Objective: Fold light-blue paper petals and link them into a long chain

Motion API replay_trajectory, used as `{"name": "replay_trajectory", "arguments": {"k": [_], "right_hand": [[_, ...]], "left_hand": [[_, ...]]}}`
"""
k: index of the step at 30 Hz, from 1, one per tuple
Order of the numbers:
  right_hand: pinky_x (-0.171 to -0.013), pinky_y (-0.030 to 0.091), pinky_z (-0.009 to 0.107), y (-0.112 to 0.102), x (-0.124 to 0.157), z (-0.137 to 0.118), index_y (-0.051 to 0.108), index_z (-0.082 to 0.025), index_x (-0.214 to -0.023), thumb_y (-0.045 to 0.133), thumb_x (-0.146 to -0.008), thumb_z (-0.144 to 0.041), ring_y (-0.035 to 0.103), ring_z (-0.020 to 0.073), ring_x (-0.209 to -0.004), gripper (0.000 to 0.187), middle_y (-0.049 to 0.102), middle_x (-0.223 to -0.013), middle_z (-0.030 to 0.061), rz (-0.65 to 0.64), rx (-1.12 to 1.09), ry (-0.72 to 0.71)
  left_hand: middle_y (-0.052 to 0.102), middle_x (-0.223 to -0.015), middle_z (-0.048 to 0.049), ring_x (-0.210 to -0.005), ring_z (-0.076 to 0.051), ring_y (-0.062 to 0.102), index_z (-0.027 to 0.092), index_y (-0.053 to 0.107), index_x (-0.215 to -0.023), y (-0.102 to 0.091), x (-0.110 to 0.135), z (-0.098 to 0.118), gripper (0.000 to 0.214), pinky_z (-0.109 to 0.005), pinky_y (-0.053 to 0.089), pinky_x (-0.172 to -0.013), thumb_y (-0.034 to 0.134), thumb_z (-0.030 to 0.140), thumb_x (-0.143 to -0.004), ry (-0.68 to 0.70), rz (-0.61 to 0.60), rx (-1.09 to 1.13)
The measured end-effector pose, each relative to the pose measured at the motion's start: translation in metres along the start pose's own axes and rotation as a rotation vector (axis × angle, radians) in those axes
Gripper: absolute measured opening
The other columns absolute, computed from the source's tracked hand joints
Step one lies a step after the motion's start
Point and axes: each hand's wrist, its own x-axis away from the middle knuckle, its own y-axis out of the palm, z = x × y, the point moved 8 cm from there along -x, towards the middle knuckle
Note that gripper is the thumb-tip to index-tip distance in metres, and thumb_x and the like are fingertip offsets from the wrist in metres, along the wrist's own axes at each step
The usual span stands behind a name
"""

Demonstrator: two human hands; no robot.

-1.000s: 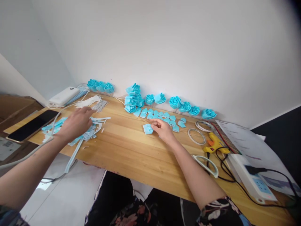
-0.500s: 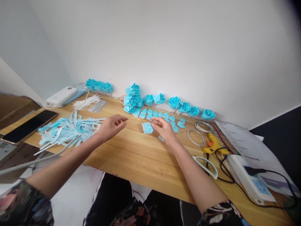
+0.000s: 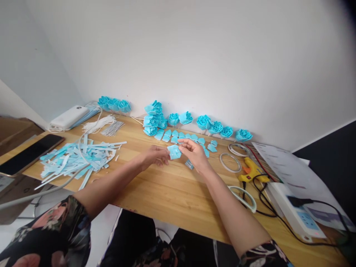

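Observation:
A small light-blue fabric petal piece (image 3: 174, 152) is held up over the wooden table between my two hands. My right hand (image 3: 194, 152) pinches its right edge between thumb and fingers. From the other side, my left hand (image 3: 155, 155) grips the left edge with its fingertips, the other fingers curled underneath. Behind the hands lie rows of blue petal pieces (image 3: 181, 135), some partly covered by my right hand. Another blue piece (image 3: 189, 164) lies beside my right wrist.
Blue fabric roses (image 3: 204, 122) line the wall. A heap of blue strips (image 3: 80, 155), a phone (image 3: 30, 154) and a white power bank (image 3: 69, 118) are at left. At right are tape rings (image 3: 230, 163), a yellow glue gun (image 3: 251, 171), scissors (image 3: 244, 200) and a power strip (image 3: 297, 213) with black cable.
My left hand has moved right, away from the strips, and closed on the petal piece's left edge. My right hand keeps its pinch. The view has shifted slightly.

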Motion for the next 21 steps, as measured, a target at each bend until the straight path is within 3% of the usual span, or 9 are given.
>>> {"name": "replay_trajectory", "arguments": {"k": [5,8,12,16,21], "right_hand": [[-0.073,0.05,0.03,-0.003,-0.001,0.001,0.065,-0.019,-0.104,0.064,-0.076,-0.035,0.065,0.0168,-0.075,0.032,0.07,-0.083,0.0032,0.016,0.022,-0.011],[-0.075,0.051,0.031,-0.017,-0.004,-0.002,0.064,-0.019,-0.108,0.056,-0.083,-0.038,0.066,0.0176,-0.079,0.032,0.071,-0.088,0.0049,0.085,0.052,-0.051],[-0.075,0.049,0.031,-0.046,-0.003,-0.023,0.064,-0.019,-0.111,0.048,-0.088,-0.033,0.066,0.0188,-0.083,0.031,0.072,-0.092,0.0061,0.171,0.405,-0.102],[-0.07,0.043,0.027,-0.044,0.006,-0.037,0.068,-0.023,-0.106,0.051,-0.087,-0.025,0.065,0.0199,-0.083,0.026,0.073,-0.091,0.0039,-0.075,0.992,-0.039],[-0.063,0.037,0.025,-0.039,0.015,-0.02,0.071,-0.024,-0.096,0.056,-0.082,-0.021,0.064,0.0207,-0.084,0.021,0.073,-0.096,0.0053,-0.336,1.317,0.138]], "left_hand": [[0.065,-0.064,-0.0059,-0.059,-0.012,0.06,0.011,0.067,-0.069,0.001,-0.003,0.005,0.029,-0.02,0.043,-0.05,0.069,0.04,-0.068,0.024,0.016,-0.032],[0.065,-0.064,-0.0054,-0.055,-0.011,0.059,0.011,0.065,-0.065,-0.002,-0.01,0.01,0.027,-0.019,0.041,-0.047,0.069,0.038,-0.065,0.033,0.076,-0.005],[0.066,-0.071,-0.006,-0.057,-0.01,0.059,0.011,0.063,-0.066,-0.006,-0.023,0.015,0.029,-0.018,0.042,-0.047,0.067,0.039,-0.066,0.053,0.135,0.051],[0.064,-0.062,-0.0042,-0.051,-0.01,0.056,0.011,0.063,-0.064,-0.004,-0.028,0.008,0.027,-0.019,0.041,-0.044,0.063,0.038,-0.068,0.055,0.094,-0.073],[0.054,-0.047,0.0009,-0.04,-0.007,0.046,0.013,0.06,-0.058,-0.008,-0.024,-0.003,0.026,-0.019,0.037,-0.041,0.056,0.033,-0.073,0.025,0.089,-0.393]]}}
